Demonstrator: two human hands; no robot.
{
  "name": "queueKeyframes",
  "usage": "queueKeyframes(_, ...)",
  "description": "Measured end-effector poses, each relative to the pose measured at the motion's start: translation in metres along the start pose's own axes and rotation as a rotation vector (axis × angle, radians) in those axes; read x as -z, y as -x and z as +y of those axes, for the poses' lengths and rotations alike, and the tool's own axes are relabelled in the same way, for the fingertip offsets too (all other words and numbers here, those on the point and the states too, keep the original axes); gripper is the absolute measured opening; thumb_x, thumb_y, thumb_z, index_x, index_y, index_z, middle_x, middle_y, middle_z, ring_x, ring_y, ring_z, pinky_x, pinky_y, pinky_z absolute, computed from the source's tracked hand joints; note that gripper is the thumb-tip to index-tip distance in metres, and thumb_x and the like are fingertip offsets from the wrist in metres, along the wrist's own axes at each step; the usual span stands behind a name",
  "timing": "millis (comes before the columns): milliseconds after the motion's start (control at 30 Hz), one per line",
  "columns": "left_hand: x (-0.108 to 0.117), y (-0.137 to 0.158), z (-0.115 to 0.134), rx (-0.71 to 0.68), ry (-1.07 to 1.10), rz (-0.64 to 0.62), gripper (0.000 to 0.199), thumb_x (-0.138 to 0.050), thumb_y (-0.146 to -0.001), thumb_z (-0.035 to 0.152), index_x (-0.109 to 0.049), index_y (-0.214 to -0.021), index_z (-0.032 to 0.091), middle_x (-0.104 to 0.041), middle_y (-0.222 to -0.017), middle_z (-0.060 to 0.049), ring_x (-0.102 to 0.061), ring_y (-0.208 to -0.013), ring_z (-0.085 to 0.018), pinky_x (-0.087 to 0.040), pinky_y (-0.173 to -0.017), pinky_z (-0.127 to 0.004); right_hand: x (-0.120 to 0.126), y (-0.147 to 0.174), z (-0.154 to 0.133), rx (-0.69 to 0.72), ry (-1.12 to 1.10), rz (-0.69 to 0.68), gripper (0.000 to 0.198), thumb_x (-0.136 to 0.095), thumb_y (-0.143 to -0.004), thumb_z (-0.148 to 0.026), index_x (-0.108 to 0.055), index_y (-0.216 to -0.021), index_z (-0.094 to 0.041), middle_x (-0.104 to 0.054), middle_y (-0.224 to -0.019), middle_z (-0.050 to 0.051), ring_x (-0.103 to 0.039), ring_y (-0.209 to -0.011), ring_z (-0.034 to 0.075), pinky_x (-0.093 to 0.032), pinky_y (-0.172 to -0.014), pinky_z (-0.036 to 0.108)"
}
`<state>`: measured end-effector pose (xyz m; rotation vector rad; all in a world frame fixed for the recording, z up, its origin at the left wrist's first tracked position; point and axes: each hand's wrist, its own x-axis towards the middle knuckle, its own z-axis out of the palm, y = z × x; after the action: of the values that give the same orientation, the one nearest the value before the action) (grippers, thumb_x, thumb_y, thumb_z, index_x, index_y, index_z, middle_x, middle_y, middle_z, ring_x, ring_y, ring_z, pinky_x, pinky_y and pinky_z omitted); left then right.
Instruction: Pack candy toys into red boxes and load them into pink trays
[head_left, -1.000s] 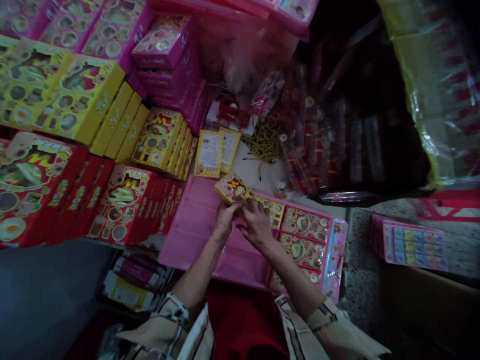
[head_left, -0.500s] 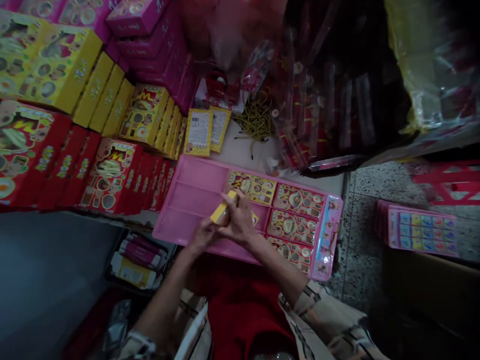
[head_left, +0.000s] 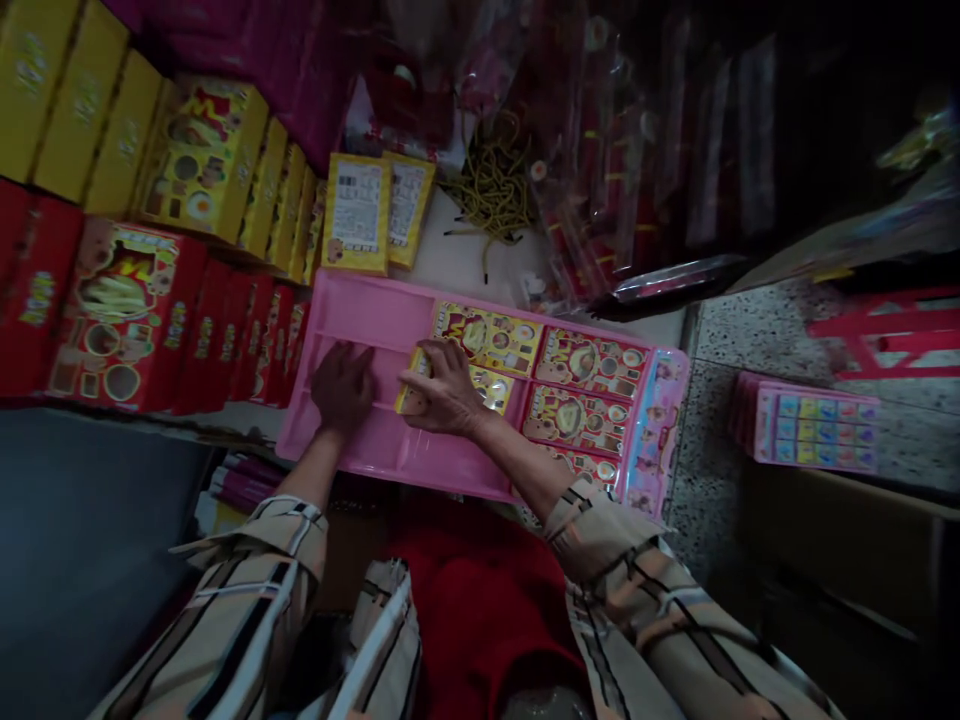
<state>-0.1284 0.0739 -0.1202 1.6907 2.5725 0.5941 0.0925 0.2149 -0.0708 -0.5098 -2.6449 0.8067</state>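
A pink compartment tray (head_left: 352,450) lies in front of me. My right hand (head_left: 450,395) is closed around the near end of a small yellow box (head_left: 412,388) at the tray's middle compartment, its fingers bent over the top. Part of the yellow printed packaging shows past the wrist. Over the bare left compartments is my left hand (head_left: 343,388), fingers apart and pointing away from me, with nothing seen in it. A yellow printed box (head_left: 487,338) fills the compartment behind my right hand. Red printed boxes (head_left: 577,418) sit in the right compartments.
Stacked yellow boxes (head_left: 202,160) and red boxes (head_left: 120,320) stand at the left. Behind the tray lie two yellow packets (head_left: 356,215) and a tangle of dark yellow cords (head_left: 499,190). Clear-wrapped pieces (head_left: 630,200) heap at the back right. Pink printed sheets (head_left: 817,425) are stacked at the right.
My hands have parted: the left let go of the yellow box and moved left over the tray. The right lowered the box to the middle compartment. The view has shifted and come closer.
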Motion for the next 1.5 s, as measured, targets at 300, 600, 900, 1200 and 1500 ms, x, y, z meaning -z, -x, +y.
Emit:
queueKeyframes(300, 0.006, 0.005, 0.015, 0.116, -0.037, -0.068, 0.050, -0.058, -0.090, 0.027, -0.069, -0.139, 0.031, -0.057, -0.150, -0.012, -0.044, -0.147, -0.031, -0.035, -0.118, -0.052, -0.027, 0.003, -0.009, -0.265, 0.072, 0.068, 0.023, -0.057, -0.101, -0.036, -0.073, -0.101, -0.019, -0.039, -0.166, 0.012, -0.020, -0.160, 0.031, -0.015, -0.129, 0.059)
queueKeyframes(600, 0.009, 0.007, 0.023, 0.176, 0.097, -0.153, 0.056, -0.063, -0.088, 0.027, -0.065, -0.143, 0.036, -0.055, -0.154, -0.010, -0.040, -0.150, -0.038, -0.033, -0.118, -0.059, -0.031, 0.002, -0.016, -0.360, 0.150, 0.063, 0.063, -0.057, -0.100, -0.042, -0.041, -0.158, -0.020, -0.033, -0.167, 0.023, -0.025, -0.158, 0.038, -0.022, -0.122, 0.070)
queueKeyframes(900, 0.046, -0.046, 0.017, 0.334, 0.524, 0.098, 0.027, -0.061, -0.097, 0.037, -0.081, -0.113, 0.029, -0.075, -0.114, -0.011, -0.067, -0.112, -0.028, -0.053, -0.105, -0.046, -0.004, -0.224, 0.016, -1.167, -0.464, 0.297, 0.088, -0.089, -0.060, -0.057, -0.052, -0.127, -0.013, -0.073, -0.102, 0.014, -0.070, -0.091, 0.030, -0.055, -0.083, 0.042)
queueKeyframes(1200, 0.082, -0.185, 0.028, 0.704, 1.406, -0.048, 0.058, -0.079, -0.079, 0.060, -0.071, -0.121, 0.020, -0.076, -0.118, -0.010, -0.072, -0.114, -0.029, -0.059, -0.096, -0.039, 0.002, -0.188, -0.048, -0.580, -0.025, 0.305, 0.020, -0.061, -0.089, -0.024, -0.067, -0.109, -0.020, -0.067, -0.105, 0.011, -0.063, -0.097, 0.027, -0.050, -0.088, 0.038)
queueKeyframes(1500, 0.080, -0.093, 0.065, 0.855, 1.518, -0.074, 0.071, -0.092, -0.055, 0.034, -0.065, -0.119, 0.017, -0.077, -0.112, -0.010, -0.075, -0.099, -0.027, -0.060, -0.091, -0.038, 0.055, -0.070, -0.039, -0.563, -0.294, 0.397, 0.047, -0.065, -0.091, -0.041, -0.060, -0.132, -0.018, -0.064, -0.111, 0.011, -0.062, -0.098, 0.026, -0.054, -0.092, 0.044)
